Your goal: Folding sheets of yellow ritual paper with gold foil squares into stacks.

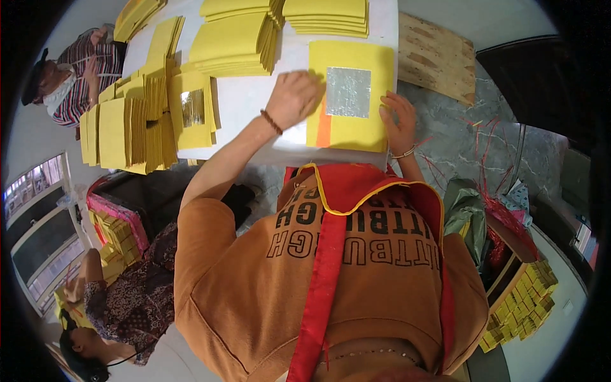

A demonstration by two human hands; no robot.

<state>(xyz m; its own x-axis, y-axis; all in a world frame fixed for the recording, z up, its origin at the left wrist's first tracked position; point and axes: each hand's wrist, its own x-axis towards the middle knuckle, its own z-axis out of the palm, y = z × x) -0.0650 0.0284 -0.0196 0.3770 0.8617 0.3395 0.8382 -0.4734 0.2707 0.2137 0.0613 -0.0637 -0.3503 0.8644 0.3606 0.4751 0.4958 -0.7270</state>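
A yellow paper sheet (350,134) lies on top of a stack in front of me, with a silver foil square (349,92) at its middle and an orange strip (324,130) beside the foil. My left hand (294,99) is at the sheet's left edge. Its fingers are curled together, and whatever they may pinch is hidden. Along the right edge rests my right hand (399,122), fingers apart and bent a little, thumb side near the paper.
Folded yellow paper stacks (232,44) cover the far and left parts of the white table (289,141). One bundle (192,108) bears a gold foil square. A wooden board (436,57) lies right of the table. Two people sit at the left. Yellow bundles (522,305) are piled lower right.
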